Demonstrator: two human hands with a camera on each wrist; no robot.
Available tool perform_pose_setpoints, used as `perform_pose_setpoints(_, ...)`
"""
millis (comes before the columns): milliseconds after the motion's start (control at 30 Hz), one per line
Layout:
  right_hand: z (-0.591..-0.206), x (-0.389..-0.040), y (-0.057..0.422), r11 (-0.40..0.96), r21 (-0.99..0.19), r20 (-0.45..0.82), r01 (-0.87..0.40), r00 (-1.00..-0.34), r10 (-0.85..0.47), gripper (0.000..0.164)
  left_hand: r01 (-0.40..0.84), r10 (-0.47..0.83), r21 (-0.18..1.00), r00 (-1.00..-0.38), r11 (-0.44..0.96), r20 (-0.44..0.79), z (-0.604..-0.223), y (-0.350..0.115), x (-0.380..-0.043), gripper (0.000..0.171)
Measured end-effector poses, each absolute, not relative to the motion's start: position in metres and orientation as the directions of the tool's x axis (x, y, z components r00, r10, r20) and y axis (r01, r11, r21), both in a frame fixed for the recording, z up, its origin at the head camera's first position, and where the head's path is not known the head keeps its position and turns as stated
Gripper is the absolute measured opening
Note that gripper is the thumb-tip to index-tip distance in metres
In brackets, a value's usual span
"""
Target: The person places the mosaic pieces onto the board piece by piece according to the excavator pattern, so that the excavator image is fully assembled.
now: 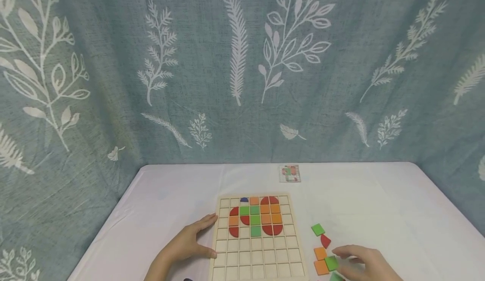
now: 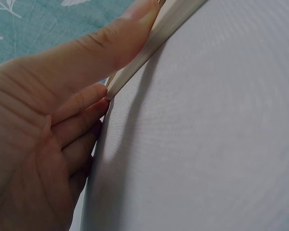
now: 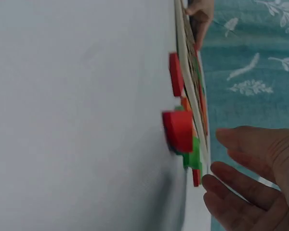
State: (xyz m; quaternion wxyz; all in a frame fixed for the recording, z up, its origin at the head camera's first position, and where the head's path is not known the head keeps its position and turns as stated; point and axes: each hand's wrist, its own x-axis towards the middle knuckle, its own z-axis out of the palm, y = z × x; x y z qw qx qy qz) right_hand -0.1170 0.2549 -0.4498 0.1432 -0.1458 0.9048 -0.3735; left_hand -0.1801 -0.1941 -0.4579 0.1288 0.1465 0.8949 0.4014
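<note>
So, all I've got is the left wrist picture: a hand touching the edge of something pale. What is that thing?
Observer: From the head view, it's a wooden board divided into a grid of square cells.
Visitor: Oh, nice! And where's the other hand?
Observer: The right hand is off the board's right side, close to a loose green square; I can't tell whether they touch.
Visitor: Is there anything beyond the board, further from the person?
Observer: Yes, a small card with a coloured pattern lies past the board's far edge.
</note>
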Motion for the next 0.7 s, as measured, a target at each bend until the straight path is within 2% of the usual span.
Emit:
perform_pose_setpoints(100,-0.461,-0.108,0.255,0.707,-0.697,-0.216,-0.117,-0.906,-0.363,0.046,0.156,0.366,0.756,-0.923,0.635,-0.117,-0.459,-0.194,-0.181,0.099)
perform_pose_setpoints(233,-0.477,-0.096,0.25,0.754,-0.656,-0.264,-0.043,-0.923,-0.282,0.049,0.155,0.365,0.754,-0.923,0.638,-0.119,-0.459,-0.194,-0.181,0.098)
perform_pose_setpoints(467,-0.491,-0.085,0.239,0.812,-0.584,-0.208,-0.002,-0.966,-0.152,0.048,0.156,0.363,0.757,-0.925,0.634,-0.114,-0.455,-0.194,-0.178,0.097)
perform_pose_setpoints(700,-0.489,-0.084,0.241,0.783,-0.62,-0.26,0.059,-0.956,-0.134,0.054,0.159,0.365,0.755,-0.924,0.636,-0.113,-0.457,-0.193,-0.18,0.099)
